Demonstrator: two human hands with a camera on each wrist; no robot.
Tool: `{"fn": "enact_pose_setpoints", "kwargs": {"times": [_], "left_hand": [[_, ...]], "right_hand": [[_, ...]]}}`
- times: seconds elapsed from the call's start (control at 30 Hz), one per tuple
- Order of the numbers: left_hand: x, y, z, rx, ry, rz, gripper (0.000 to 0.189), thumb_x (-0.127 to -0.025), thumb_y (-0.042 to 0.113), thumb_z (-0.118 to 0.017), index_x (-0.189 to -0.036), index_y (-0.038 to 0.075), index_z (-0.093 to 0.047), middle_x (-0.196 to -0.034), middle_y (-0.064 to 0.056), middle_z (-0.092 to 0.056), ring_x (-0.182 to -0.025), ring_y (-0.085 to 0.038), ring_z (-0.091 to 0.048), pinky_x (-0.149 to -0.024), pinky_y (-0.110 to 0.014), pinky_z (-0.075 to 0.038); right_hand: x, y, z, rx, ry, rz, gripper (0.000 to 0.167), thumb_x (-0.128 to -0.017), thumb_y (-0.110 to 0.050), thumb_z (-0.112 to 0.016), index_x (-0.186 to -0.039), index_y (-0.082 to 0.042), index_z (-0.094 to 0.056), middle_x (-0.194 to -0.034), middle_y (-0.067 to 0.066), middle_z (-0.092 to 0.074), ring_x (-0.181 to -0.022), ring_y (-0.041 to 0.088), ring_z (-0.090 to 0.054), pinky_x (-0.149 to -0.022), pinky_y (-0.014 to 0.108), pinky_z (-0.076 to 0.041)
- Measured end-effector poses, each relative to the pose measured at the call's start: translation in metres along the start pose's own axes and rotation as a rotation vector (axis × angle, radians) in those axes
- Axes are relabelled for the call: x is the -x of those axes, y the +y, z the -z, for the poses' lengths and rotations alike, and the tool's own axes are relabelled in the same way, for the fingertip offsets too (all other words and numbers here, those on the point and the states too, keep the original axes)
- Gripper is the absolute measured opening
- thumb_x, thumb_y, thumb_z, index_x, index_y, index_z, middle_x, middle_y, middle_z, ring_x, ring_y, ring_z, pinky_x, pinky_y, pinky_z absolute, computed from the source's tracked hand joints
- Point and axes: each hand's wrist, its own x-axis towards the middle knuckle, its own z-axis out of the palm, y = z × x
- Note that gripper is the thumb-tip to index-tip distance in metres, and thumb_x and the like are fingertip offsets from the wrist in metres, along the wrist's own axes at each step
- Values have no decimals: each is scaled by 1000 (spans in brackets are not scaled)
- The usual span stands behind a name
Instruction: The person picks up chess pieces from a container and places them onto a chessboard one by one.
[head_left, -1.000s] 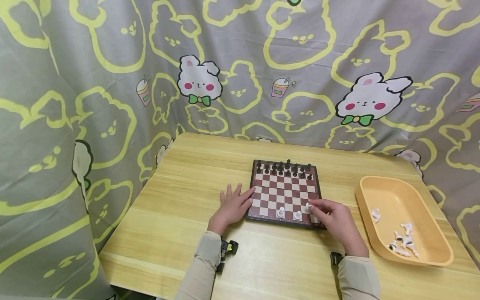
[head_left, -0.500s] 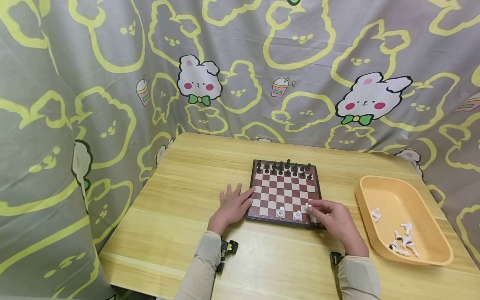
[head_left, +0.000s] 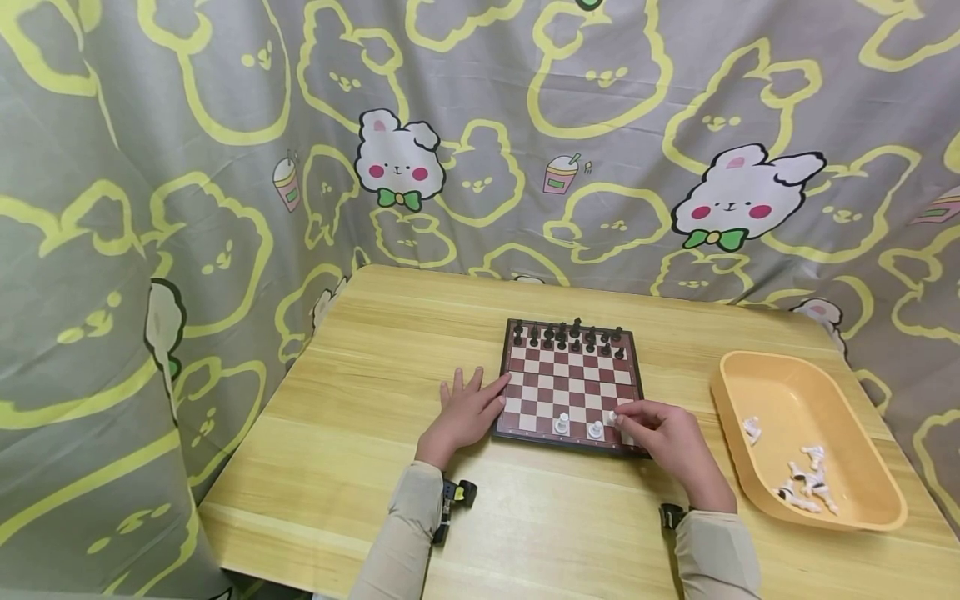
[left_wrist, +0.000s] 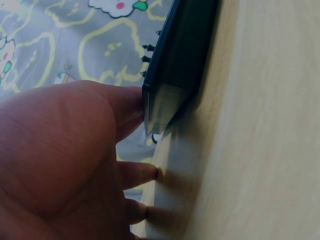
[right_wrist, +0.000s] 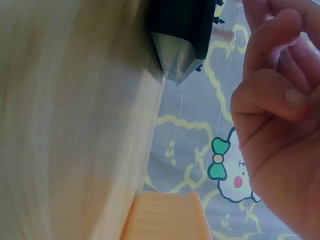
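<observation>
A chessboard [head_left: 555, 385] with brown and cream squares lies on the table. My left hand [head_left: 467, 412] rests with straight, spread fingers at its left edge; in the left wrist view the thumb side touches the board's edge and other fingertips are on the tabletop. Over the near right corner, my right hand [head_left: 667, 433] pinches a small white chess piece [head_left: 612, 417] between thumb and fingertips. Its kind is mostly hidden by the fingers. Two white chess pieces stand on the near row: a taller one [head_left: 562, 423] and a rook-like one [head_left: 596, 430].
Black chess pieces [head_left: 576, 330] stand in two rows along the board's far side. To the right, an orange plastic tray [head_left: 723, 400] holds several white chess pieces [head_left: 812, 480] lying loose. A patterned curtain [head_left: 480, 208] hangs behind and left of the wooden table [head_left: 375, 350].
My right fingertips have shifted slightly left and down over the board with the white chess piece. My left hand has stayed in place.
</observation>
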Motion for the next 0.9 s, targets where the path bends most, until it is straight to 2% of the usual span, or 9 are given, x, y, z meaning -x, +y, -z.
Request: {"fn": "enact_pose_setpoints", "kwargs": {"times": [0.33, 0.5, 0.67, 0.9], "left_hand": [[1, 1, 0, 3, 0, 2, 49, -112, 38, -39, -160, 30, -42, -168, -23, -21, -153, -55, 2, -119, -72, 6], [1, 0, 0, 1, -5, 3, 49, -112, 38, -39, -160, 30, -42, -168, -23, -20, -153, -54, 2, -119, -71, 6], [0, 0, 0, 3, -7, 2, 49, -112, 38, -39, -160, 30, -42, -168, -23, -21, -153, -55, 2, -119, -72, 6], [0, 0, 0, 2, -6, 3, 49, -112, 39, -38, -160, 30, -42, -168, -24, -20, -153, -55, 2, -119, -71, 6]], "right_hand": [[-1, 0, 0, 29, 15, 29, 12, -96, -19, -76, -104, -10, -81, -101, 7, -78, -90, 18, -66, -74, 27, -54], [-1, 1, -1, 42, 16, 22, 17, -98, -20, -74, -109, -8, -81, -104, 11, -78, -91, 20, -66, -75, 30, -54], [-1, 2, -1, 24, 10, 8, 22, -100, -19, -71, -116, -7, -79, -107, 11, -77, -92, 21, -66, -76, 31, -54], [-1, 1, -1, -13, -31, -9, 24, -100, -21, -70, -118, -7, -78, -107, 9, -76, -92, 20, -64, -74, 28, -52]]}}
